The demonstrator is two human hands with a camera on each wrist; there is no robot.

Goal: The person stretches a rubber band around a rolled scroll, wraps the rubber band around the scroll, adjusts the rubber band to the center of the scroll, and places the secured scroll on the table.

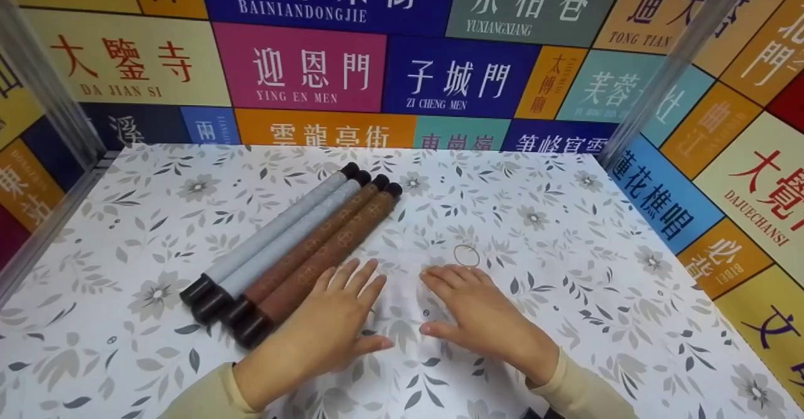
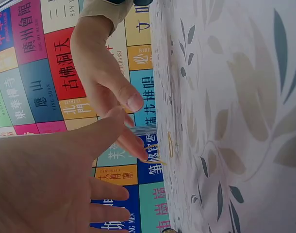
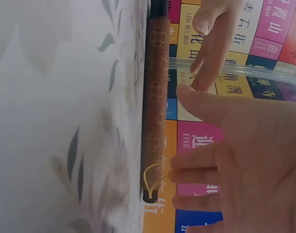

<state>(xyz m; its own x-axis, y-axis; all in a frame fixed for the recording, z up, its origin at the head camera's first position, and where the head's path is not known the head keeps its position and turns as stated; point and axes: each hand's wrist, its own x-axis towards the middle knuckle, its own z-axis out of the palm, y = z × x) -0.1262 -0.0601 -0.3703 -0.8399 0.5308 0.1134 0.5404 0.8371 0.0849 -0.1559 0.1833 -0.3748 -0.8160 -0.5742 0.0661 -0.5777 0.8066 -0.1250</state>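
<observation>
My left hand (image 1: 339, 315) hovers with spread, straight fingers beside a brown patterned scroll (image 1: 336, 243), holding nothing. My right hand (image 1: 480, 309) faces it, thumb apart and fingers extended, just short of a thin yellowish band (image 1: 467, 255). Whether the right fingertips touch this band cannot be made out; the right wrist view shows a yellow loop (image 3: 150, 179) by them. Two brown scrolls and two grey ones (image 1: 276, 227) lie side by side, slanting across the table, with black knobs at their ends. Part of the nearest scroll is hidden behind my left hand.
A white tabletop (image 1: 597, 237) with a leaf-and-flower print carries everything. Behind it stands a wall (image 1: 301, 67) of coloured panels with lettering. Clear posts (image 1: 678, 54) rise at the far corners. Something black (image 1: 540, 414) shows at the bottom edge.
</observation>
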